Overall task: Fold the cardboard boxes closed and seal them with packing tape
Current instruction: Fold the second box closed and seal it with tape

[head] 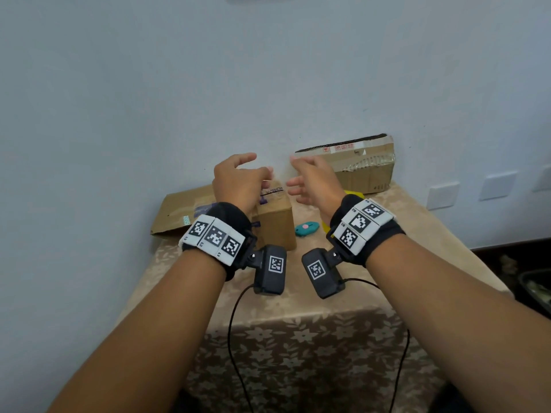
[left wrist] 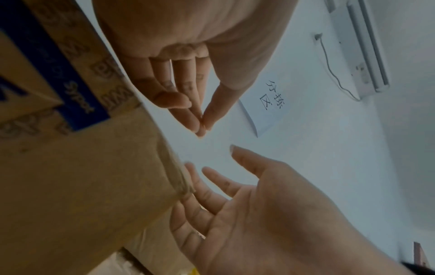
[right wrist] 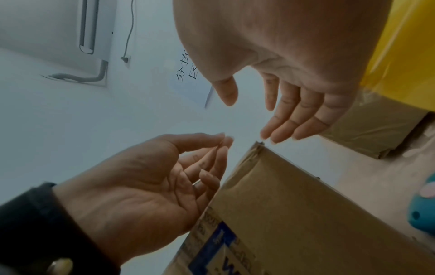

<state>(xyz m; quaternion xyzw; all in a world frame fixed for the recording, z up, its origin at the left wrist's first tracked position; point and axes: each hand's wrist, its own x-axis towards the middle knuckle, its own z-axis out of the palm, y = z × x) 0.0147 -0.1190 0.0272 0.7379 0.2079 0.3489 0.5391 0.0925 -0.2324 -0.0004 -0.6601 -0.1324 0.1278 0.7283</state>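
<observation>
Head view: both hands are raised above a small cardboard box standing upright near the middle of the tabletop, w/ neither hand touching it. Left hand has fingers loosely curled; right hand has fingers spread and relaxed, holding nothing. A flattened box lies to the left, a larger taped box stands at the back by the wall, and a teal cutter lies right of the small box.

Left wrist view alone shows thumb and fingers of the left hand meeting at the tips; whether they pinch anything can't be told. Both wrist views show a paper sign on the wall. Right wrist view adds sth yellow behind the right hand.
</observation>
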